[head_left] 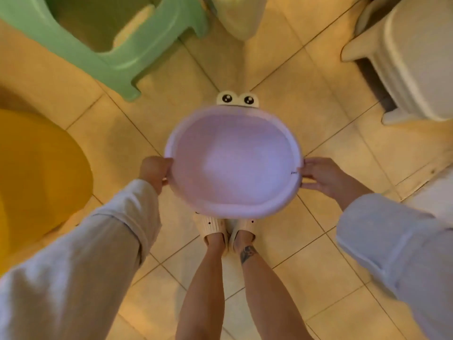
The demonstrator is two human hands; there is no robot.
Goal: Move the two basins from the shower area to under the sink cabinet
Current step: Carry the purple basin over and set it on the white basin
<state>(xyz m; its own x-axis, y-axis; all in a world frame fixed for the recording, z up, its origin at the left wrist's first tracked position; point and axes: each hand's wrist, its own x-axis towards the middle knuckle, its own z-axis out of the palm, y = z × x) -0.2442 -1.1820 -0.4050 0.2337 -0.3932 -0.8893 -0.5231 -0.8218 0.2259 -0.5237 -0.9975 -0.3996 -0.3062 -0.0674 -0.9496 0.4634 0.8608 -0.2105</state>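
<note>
A pale pink round basin (232, 160) with two cartoon eyes on its far rim hangs level above the tiled floor, in front of my legs. My left hand (155, 171) grips its left rim with the fingers curled under. My right hand (323, 176) holds the right rim, thumb on top. The basin is empty. A large yellow basin (36, 177) sits on the floor at the left edge, only partly in view.
A green plastic stool (117, 42) stands at the top left. A white ribbed stool or cabinet (407, 60) is at the top right. A pale rounded object (237, 15) sits at the top centre. My slippered feet (225, 231) stand under the pink basin.
</note>
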